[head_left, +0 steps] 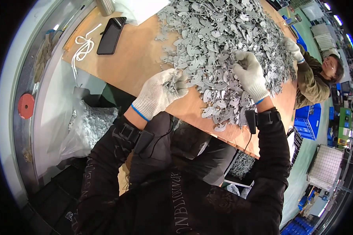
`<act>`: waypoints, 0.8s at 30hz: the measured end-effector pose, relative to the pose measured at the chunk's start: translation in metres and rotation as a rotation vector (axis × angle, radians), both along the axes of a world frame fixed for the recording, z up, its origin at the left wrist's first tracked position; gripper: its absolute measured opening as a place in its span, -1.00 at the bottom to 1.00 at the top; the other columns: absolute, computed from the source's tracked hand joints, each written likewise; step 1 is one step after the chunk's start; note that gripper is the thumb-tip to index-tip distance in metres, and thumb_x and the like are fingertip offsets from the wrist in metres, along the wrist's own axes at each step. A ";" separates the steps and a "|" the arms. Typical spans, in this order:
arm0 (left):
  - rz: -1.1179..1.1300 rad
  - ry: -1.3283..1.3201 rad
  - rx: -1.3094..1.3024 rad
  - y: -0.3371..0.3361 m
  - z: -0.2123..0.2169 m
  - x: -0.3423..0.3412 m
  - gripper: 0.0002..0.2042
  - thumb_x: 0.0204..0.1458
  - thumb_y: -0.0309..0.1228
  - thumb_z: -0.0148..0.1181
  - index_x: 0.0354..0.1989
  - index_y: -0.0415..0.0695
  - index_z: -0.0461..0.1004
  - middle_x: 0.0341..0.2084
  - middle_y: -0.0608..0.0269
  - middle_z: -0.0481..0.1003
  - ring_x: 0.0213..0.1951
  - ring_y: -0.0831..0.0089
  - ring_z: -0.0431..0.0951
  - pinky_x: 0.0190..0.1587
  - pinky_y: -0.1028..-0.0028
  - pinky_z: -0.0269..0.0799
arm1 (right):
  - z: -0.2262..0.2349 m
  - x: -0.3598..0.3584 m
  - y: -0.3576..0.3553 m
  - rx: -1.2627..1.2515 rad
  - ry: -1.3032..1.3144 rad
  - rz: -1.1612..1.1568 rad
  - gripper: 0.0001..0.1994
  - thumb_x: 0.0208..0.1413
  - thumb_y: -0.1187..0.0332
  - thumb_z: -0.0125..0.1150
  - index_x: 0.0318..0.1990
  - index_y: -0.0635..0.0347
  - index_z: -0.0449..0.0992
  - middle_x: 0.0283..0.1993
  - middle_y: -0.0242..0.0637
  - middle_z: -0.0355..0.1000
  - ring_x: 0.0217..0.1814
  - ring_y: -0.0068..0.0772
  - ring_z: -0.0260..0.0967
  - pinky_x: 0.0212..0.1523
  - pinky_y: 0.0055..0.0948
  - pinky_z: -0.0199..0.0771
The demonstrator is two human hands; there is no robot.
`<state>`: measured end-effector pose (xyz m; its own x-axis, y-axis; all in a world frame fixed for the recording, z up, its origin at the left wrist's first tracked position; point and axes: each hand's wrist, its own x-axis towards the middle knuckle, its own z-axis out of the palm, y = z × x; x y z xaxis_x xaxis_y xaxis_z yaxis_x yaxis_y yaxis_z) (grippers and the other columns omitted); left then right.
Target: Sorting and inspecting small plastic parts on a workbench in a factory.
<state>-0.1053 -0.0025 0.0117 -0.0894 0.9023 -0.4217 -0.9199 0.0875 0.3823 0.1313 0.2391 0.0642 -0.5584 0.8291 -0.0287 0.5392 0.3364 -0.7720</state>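
From where I stand, the person's left hand (159, 91), in a white knit glove with a blue cuff, has its fingers curled around a few small metal pieces (171, 82), just inside the near edge of the tabletop (135, 66). The right hand (251, 74), gloved the same way, is bent inward with its fingertips drawn together over the pile (208, 43); I can't tell whether anything is pinched there.

That pile, made of flat, curved grey parts, spreads from the far edge of the tabletop across to its right edge, and a tongue of it reaches toward the near edge between the two hands. On the right side, a co-worker's gloved hand (292, 49) is at the edge of the heap.

Toward the left corner of the tabletop lies a dark phone (111, 36), and beside it a loose white cord (82, 49), one end hanging over the edge. A metallic cylinder (105, 6) stands near the far left edge, with a white sheet (145, 9) next to it. Below the left corner sits a clear plastic bag (92, 127) full of grey bits, and beyond the right edge, a blue crate (306, 122).
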 end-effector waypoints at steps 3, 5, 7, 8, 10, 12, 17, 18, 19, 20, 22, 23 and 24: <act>-0.001 0.000 -0.009 0.001 -0.001 0.004 -0.77 0.51 -0.32 0.06 -0.17 -0.17 0.53 -0.15 0.12 0.65 -0.16 0.28 0.66 0.05 0.29 0.66 | 0.003 0.002 -0.006 0.050 0.027 0.012 -0.74 0.27 0.48 0.32 0.08 0.24 0.56 0.00 -0.15 0.70 -0.01 -0.36 0.68 0.06 -0.33 0.68; 0.001 -0.013 -0.017 0.001 -0.002 0.008 -0.78 0.51 -0.33 0.06 -0.17 -0.18 0.52 -0.15 0.11 0.65 -0.17 0.28 0.65 0.03 0.31 0.65 | 0.009 -0.010 -0.022 0.141 -0.075 0.063 -0.72 0.27 0.45 0.32 0.11 0.21 0.55 -0.02 -0.09 0.70 -0.02 -0.24 0.70 0.05 -0.26 0.69; -0.004 -0.022 -0.005 0.002 -0.004 0.013 -0.79 0.51 -0.34 0.06 -0.17 -0.18 0.52 -0.15 0.11 0.64 -0.18 0.29 0.65 0.03 0.30 0.65 | 0.007 -0.025 -0.029 0.233 -0.154 0.138 -0.71 0.27 0.42 0.32 0.12 0.19 0.54 -0.03 -0.05 0.69 -0.02 -0.16 0.70 0.06 -0.22 0.69; -0.006 -0.033 0.000 0.002 -0.004 0.015 -0.79 0.50 -0.34 0.06 -0.16 -0.18 0.52 -0.15 0.11 0.64 -0.18 0.29 0.65 0.03 0.30 0.65 | 0.004 -0.034 -0.030 0.318 -0.235 0.215 -0.70 0.28 0.40 0.32 0.13 0.17 0.54 -0.04 -0.02 0.69 -0.01 -0.09 0.70 0.06 -0.18 0.69; -0.006 -0.040 0.004 -0.001 -0.002 0.016 -0.80 0.50 -0.34 0.06 -0.16 -0.18 0.52 -0.15 0.11 0.64 -0.19 0.30 0.64 0.02 0.30 0.65 | 0.000 -0.045 -0.028 0.404 -0.310 0.293 -0.69 0.28 0.37 0.32 0.14 0.15 0.54 -0.05 0.02 0.69 -0.01 -0.01 0.70 0.07 -0.15 0.69; 0.001 0.006 -0.006 -0.004 0.007 0.016 -0.81 0.49 -0.35 0.07 -0.16 -0.18 0.52 -0.16 0.11 0.64 -0.19 0.30 0.64 0.03 0.30 0.64 | -0.003 -0.056 -0.025 0.453 -0.495 0.284 -0.69 0.27 0.32 0.33 0.13 0.12 0.55 -0.06 0.07 0.67 -0.01 0.10 0.69 0.09 -0.08 0.68; 0.024 0.061 0.001 -0.015 0.011 0.011 -0.81 0.48 -0.35 0.09 -0.16 -0.18 0.52 -0.16 0.12 0.63 -0.19 0.30 0.64 0.04 0.29 0.64 | 0.000 -0.069 -0.024 0.466 -0.688 0.276 -0.73 0.28 0.30 0.33 0.08 0.11 0.56 -0.07 0.04 0.69 -0.01 0.10 0.70 0.07 -0.05 0.67; 0.028 0.061 0.004 -0.016 0.012 0.009 -0.81 0.48 -0.35 0.09 -0.16 -0.18 0.52 -0.16 0.12 0.63 -0.19 0.30 0.64 0.04 0.29 0.64 | 0.001 -0.068 -0.025 0.470 -0.687 0.279 -0.73 0.28 0.30 0.33 0.08 0.11 0.56 -0.07 0.04 0.69 -0.01 0.10 0.70 0.07 -0.05 0.67; 0.030 0.050 0.014 -0.016 0.012 0.007 -0.81 0.48 -0.35 0.09 -0.16 -0.18 0.52 -0.16 0.12 0.63 -0.19 0.30 0.64 0.05 0.28 0.64 | 0.003 -0.063 -0.026 0.430 -0.569 0.224 -0.74 0.29 0.30 0.32 0.07 0.13 0.55 -0.09 0.00 0.69 -0.04 0.07 0.70 0.04 -0.06 0.67; 0.031 0.039 0.024 -0.017 0.013 0.006 -0.81 0.48 -0.35 0.09 -0.16 -0.18 0.52 -0.17 0.12 0.63 -0.19 0.30 0.64 0.05 0.28 0.64 | 0.004 -0.056 -0.028 0.388 -0.451 0.169 -0.76 0.30 0.31 0.31 0.05 0.16 0.54 -0.11 -0.04 0.69 -0.07 0.03 0.70 0.00 -0.07 0.67; 0.030 0.029 0.034 -0.019 0.014 0.004 -0.81 0.48 -0.35 0.09 -0.16 -0.18 0.53 -0.17 0.12 0.63 -0.19 0.29 0.64 0.06 0.27 0.64 | 0.004 -0.044 -0.029 0.345 -0.333 0.114 -0.77 0.31 0.31 0.30 0.03 0.18 0.53 -0.13 -0.07 0.69 -0.10 -0.01 0.70 -0.04 -0.08 0.68; 0.046 0.025 0.043 -0.019 0.016 0.002 -0.82 0.48 -0.35 0.09 -0.15 -0.18 0.53 -0.17 0.13 0.63 -0.19 0.30 0.64 0.06 0.27 0.65 | 0.005 -0.037 -0.028 0.227 -0.188 0.049 -0.77 0.31 0.32 0.30 0.02 0.20 0.53 -0.16 -0.12 0.67 -0.15 -0.07 0.67 -0.08 -0.13 0.67; 0.058 0.022 0.052 -0.020 0.017 0.001 -0.82 0.48 -0.35 0.09 -0.15 -0.17 0.53 -0.17 0.14 0.63 -0.20 0.30 0.64 0.06 0.28 0.65 | 0.006 -0.029 -0.027 0.109 -0.042 -0.019 -0.78 0.32 0.33 0.30 0.02 0.21 0.52 -0.20 -0.17 0.65 -0.21 -0.13 0.64 -0.12 -0.18 0.66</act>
